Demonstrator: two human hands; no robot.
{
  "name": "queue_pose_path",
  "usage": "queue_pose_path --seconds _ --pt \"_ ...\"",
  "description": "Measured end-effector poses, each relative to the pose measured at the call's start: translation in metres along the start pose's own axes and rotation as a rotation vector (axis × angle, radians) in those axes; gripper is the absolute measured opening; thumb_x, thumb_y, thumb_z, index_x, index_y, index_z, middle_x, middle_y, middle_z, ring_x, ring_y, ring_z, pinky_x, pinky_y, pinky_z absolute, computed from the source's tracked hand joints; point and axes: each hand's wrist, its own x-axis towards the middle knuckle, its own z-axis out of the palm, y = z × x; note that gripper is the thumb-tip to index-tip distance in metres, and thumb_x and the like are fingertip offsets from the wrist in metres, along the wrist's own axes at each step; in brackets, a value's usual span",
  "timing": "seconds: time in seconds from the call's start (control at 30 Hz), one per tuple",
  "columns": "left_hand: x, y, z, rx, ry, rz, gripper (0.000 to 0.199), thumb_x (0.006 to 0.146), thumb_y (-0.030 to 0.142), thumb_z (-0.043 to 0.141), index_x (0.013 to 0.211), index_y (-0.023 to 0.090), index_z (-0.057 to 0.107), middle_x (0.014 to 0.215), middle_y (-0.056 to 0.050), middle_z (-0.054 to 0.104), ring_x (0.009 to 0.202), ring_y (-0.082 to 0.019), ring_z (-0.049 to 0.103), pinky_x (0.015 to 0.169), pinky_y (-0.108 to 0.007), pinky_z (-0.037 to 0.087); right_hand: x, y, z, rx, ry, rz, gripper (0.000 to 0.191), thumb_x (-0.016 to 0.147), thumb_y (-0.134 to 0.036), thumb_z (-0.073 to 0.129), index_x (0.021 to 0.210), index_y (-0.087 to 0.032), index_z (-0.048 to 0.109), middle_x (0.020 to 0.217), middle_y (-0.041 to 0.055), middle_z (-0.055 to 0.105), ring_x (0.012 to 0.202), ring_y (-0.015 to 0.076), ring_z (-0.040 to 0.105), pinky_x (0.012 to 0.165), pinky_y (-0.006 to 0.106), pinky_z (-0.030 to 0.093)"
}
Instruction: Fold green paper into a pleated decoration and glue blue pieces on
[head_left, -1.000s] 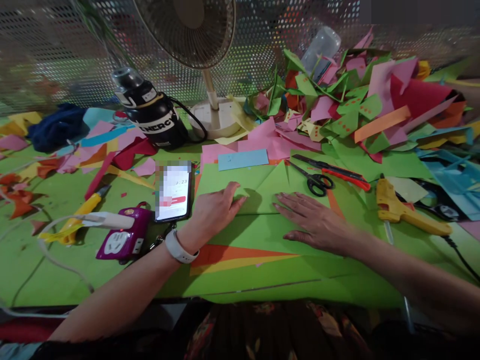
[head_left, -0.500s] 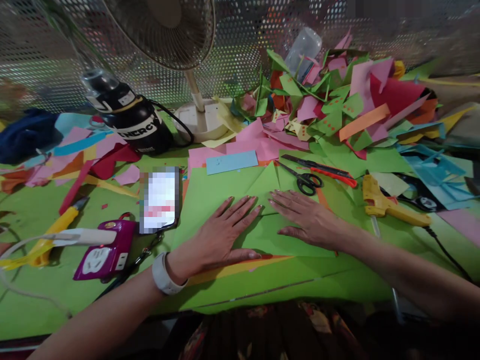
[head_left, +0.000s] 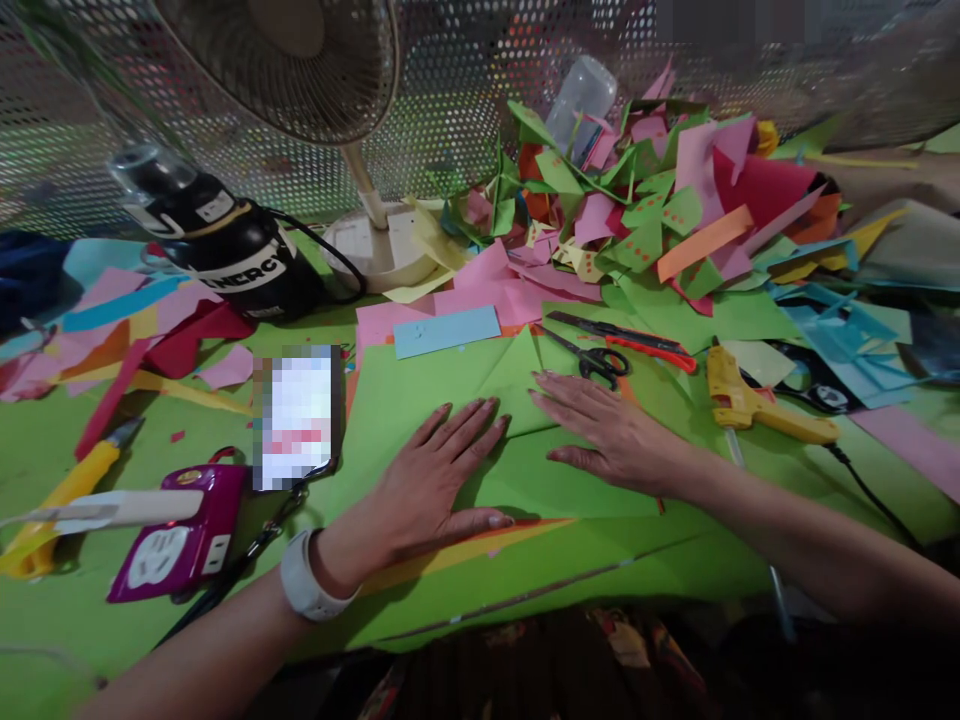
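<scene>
A sheet of green paper [head_left: 420,385] lies in front of me with a folded, creased part near its middle. My left hand [head_left: 442,480] rests flat on its left side, fingers spread and holding nothing. On the right, my right hand [head_left: 611,435] also lies flat over the paper, fingers stretched out. Orange and yellow paper edges [head_left: 480,548] peek out beneath the green sheet. Just beyond my right hand are black-handled scissors [head_left: 600,365] and a red and black utility knife [head_left: 637,342]. A blue paper strip [head_left: 447,331] sits at the sheet's far edge.
To the left are a phone [head_left: 300,420], a purple device [head_left: 176,540] with a white plug, a yellow tool [head_left: 67,500] and a black bottle [head_left: 232,260]. A fan [head_left: 367,240] stands behind. Paper scraps [head_left: 637,210] pile up at the back right. A yellow glue gun [head_left: 765,405] lies right.
The view has shifted slightly, so most things sit further left in it. My right hand has slid a little over the paper, apart from the left; both stay flat.
</scene>
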Motion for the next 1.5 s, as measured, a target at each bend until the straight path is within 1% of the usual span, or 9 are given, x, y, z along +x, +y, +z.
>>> queue_pose_path --seconds 0.13,0.27,0.43,0.53,0.8,1.0,1.27,1.37,1.5 --pt "-0.001 -0.001 0.002 0.004 0.001 0.004 0.095 0.088 0.077 0.029 0.157 0.018 0.000 0.162 -0.013 0.012 0.149 -0.030 0.014 0.120 -0.047 0.010 0.000 0.003 -0.007 0.058 0.077 0.080 0.045 0.101 -0.045 0.039 0.134 -0.021 0.057 0.147 0.0116 0.050 0.138 0.0254 0.042 0.113 0.049 0.038" --pt "-0.001 0.000 0.003 0.000 0.007 0.000 0.095 0.089 0.077 0.030 0.157 0.019 -0.001 0.162 -0.013 0.013 0.149 -0.030 0.014 0.119 -0.047 0.011 0.004 0.008 -0.005 0.203 0.217 0.273 0.030 0.098 -0.042 0.046 0.104 -0.024 0.069 0.116 0.0107 0.067 0.118 0.0266 0.059 0.100 0.050 0.049" --pt "0.000 0.001 0.002 0.005 -0.016 -0.024 0.094 0.088 0.077 0.029 0.157 0.016 0.007 0.162 -0.014 0.012 0.149 -0.030 0.013 0.119 -0.048 0.010 0.011 0.008 0.001 0.199 0.198 0.416 0.029 0.093 -0.046 0.054 0.081 -0.022 0.065 0.129 0.0140 0.058 0.134 0.0344 0.042 0.105 0.062 0.037" --pt "0.000 0.001 0.002 0.003 -0.028 -0.028 0.095 0.088 0.077 0.028 0.156 0.014 0.010 0.162 -0.015 0.013 0.149 -0.031 0.013 0.119 -0.049 0.012 0.013 0.005 0.006 0.178 0.191 0.393 0.030 0.092 -0.047 0.057 0.077 -0.022 0.063 0.134 0.0134 0.056 0.139 0.0346 0.035 0.108 0.063 0.032" --pt "0.001 0.001 0.002 -0.004 0.013 -0.016 0.087 0.089 0.076 0.033 0.156 0.023 0.018 0.163 -0.012 0.010 0.148 -0.035 0.014 0.117 -0.052 0.016 0.014 0.003 0.008 0.176 0.232 0.410 0.030 0.092 -0.046 0.057 0.075 -0.021 0.064 0.132 0.0129 0.059 0.137 0.0343 0.039 0.106 0.064 0.032" --pt "0.001 0.001 0.003 0.013 0.038 -0.007 0.088 0.087 0.077 0.035 0.155 0.022 0.022 0.163 -0.013 0.012 0.148 -0.035 0.015 0.118 -0.052 0.014 0.015 0.005 0.009 0.168 0.227 0.410 0.035 0.089 -0.049 0.061 0.069 -0.022 0.065 0.133 0.0112 0.060 0.137 0.0342 0.039 0.107 0.065 0.030" --pt "0.000 0.004 0.006 0.071 0.182 0.062 0.095 0.089 0.075 0.035 0.156 0.020 -0.004 0.158 -0.013 0.030 0.146 -0.030 0.025 0.119 -0.050 -0.007 0.016 0.002 0.009 0.147 0.196 0.429 0.036 0.092 -0.047 0.057 0.067 -0.022 0.063 0.135 0.0103 0.059 0.137 0.0335 0.039 0.106 0.064 0.033" --pt "0.001 0.003 0.005 0.068 0.152 0.068 0.095 0.089 0.075 0.033 0.156 0.020 -0.007 0.158 -0.013 0.030 0.146 -0.029 0.025 0.119 -0.050 -0.007 0.016 0.001 0.008 0.136 0.192 0.438 0.037 0.093 -0.048 0.055 0.067 -0.022 0.062 0.136 0.0113 0.059 0.136 0.0334 0.041 0.105 0.063 0.034" --pt "0.001 0.001 0.004 0.048 0.083 0.045 0.094 0.089 0.076 0.030 0.157 0.019 0.001 0.161 -0.014 0.020 0.148 -0.031 0.019 0.119 -0.051 0.000 0.016 0.001 0.008 0.143 0.194 0.433 0.040 0.095 -0.048 0.050 0.066 -0.023 0.062 0.137 0.0107 0.058 0.134 0.0336 0.044 0.104 0.064 0.036"
